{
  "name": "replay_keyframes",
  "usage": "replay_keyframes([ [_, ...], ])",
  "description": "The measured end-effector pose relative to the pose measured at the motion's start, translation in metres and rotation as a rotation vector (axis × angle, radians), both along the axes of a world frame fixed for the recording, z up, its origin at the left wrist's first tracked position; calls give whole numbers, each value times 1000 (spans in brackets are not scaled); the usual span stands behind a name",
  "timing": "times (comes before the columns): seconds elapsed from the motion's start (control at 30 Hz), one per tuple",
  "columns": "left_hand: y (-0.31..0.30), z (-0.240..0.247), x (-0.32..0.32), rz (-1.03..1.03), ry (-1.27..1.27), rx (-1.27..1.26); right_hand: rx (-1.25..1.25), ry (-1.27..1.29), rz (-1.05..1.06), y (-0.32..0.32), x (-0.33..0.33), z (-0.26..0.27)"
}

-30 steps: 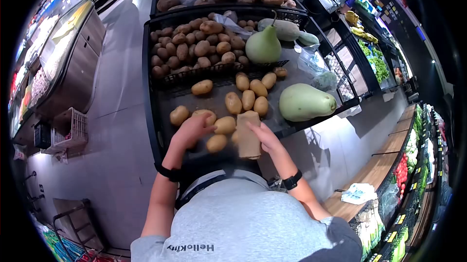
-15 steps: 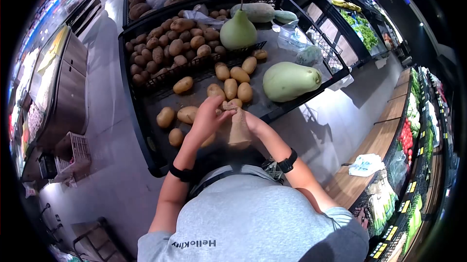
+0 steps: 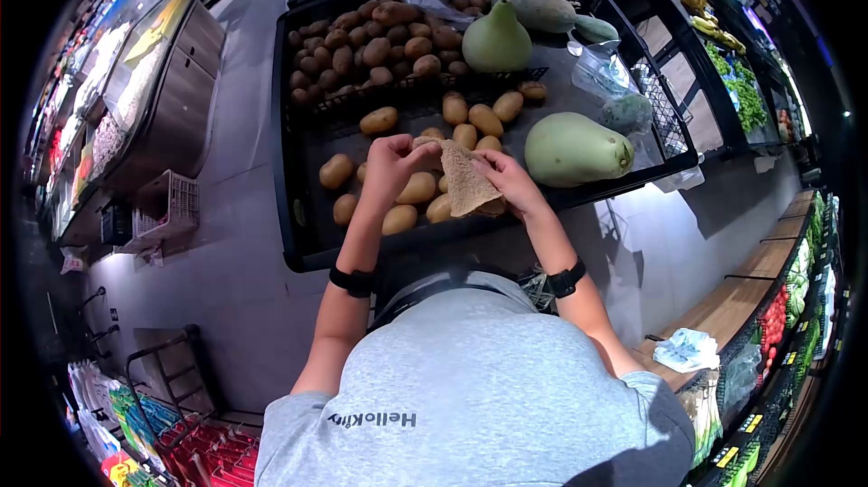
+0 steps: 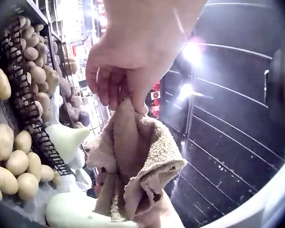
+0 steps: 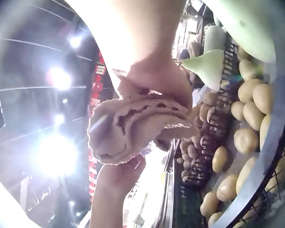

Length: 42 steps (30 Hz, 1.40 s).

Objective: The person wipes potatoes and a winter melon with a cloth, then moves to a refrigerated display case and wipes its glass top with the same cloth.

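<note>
Between both hands hangs a tan, rough-textured cloth (image 3: 463, 181), held above the front of a black produce bin. My left hand (image 3: 394, 164) pinches its upper edge between thumb and fingers; the left wrist view shows the cloth (image 4: 133, 147) drooping in folds with frayed edges. On its other side my right hand (image 3: 510, 181) grips it, and in the right wrist view the bunched cloth (image 5: 137, 126) covers part of those fingers. Loose yellow potatoes (image 3: 418, 189) lie beneath and around the hands. A large pale green gourd (image 3: 574, 151) rests just right of the right hand.
Behind a low black mesh divider (image 3: 398, 92) is a heap of brown potatoes (image 3: 362, 44). A bottle-shaped gourd (image 3: 497, 37) stands beside it. The black bin rim (image 3: 287, 170) borders the left. A wooden ledge with a white plastic bag (image 3: 687, 349) runs along the right.
My left hand has left the potatoes and come over to the cloth. The cloth, folded flat in the right hand earlier, now hangs loosely opened between both hands, raised farther over the bin.
</note>
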<state>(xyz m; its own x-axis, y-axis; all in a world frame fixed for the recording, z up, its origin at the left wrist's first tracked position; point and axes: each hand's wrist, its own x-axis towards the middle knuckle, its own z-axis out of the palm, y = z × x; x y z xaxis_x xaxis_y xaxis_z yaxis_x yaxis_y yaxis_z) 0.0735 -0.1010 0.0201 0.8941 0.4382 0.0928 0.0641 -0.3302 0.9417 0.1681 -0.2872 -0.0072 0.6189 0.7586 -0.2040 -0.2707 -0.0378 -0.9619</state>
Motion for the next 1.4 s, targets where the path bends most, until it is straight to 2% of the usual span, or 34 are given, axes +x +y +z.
replay_keyframes([
  [0.03,-1,0,2,2,4,2,-23,-1,-31,-2,2,-1],
  [0.1,-7,-1,3,-175,-150,-463,-20,14,-76,-7,7,-3],
  [0.13,-8,-5,4,-216,-165,-567,-9,18,-122,-8,11,-2],
  [0.17,-8,-8,4,-209,-165,-562,-5,19,-115,-9,17,-4],
  [0.23,-5,-12,0,-174,-158,-679,76,-47,-270,-14,26,-8],
  [0.27,-2,-13,-3,-171,-156,-671,153,60,-278,-16,31,-9],
  [0.33,1,-11,-9,-200,-13,-793,197,45,-281,-15,33,-10],
  [0.53,-10,-1,-21,-179,71,-538,316,175,-278,-9,33,-17],
  [0.63,-12,-11,-23,-170,80,-546,336,181,-295,-9,34,-19],
  [0.77,-26,-26,-21,-209,66,-472,326,111,-289,-4,34,-13],
  [0.8,-30,-11,-24,-265,204,-553,316,75,-284,-3,29,-9],
  [0.83,-32,-13,-22,-275,211,-547,321,77,-297,-2,25,-5],
  [0.9,-34,-22,-14,-353,270,-337,350,-68,-314,-3,19,8],
  [0.93,-29,-37,-9,-375,236,-315,353,-71,-326,-7,15,17],
  [0.97,-25,-52,-7,-387,237,-312,380,-134,-271,-13,9,28],
  [1.03,-27,-57,-3,-167,38,158,402,-198,-228,-25,5,42],
  [1.1,-27,-56,1,-129,-22,65,283,-243,369,-42,6,48],
  [1.13,-29,-46,2,-79,-80,-26,270,-163,473,-43,2,50],
  [1.17,-33,-35,3,-82,-95,-68,185,-232,450,-43,-1,48],
  [1.3,-30,-24,6,-175,-57,-64,-41,-493,55,-35,-2,35],
  [1.37,-33,-13,7,-230,-82,-57,-80,-512,16,-36,0,34],
  [1.4,-35,-6,8,-245,-111,-19,-122,-715,-26,-35,-3,37],
])
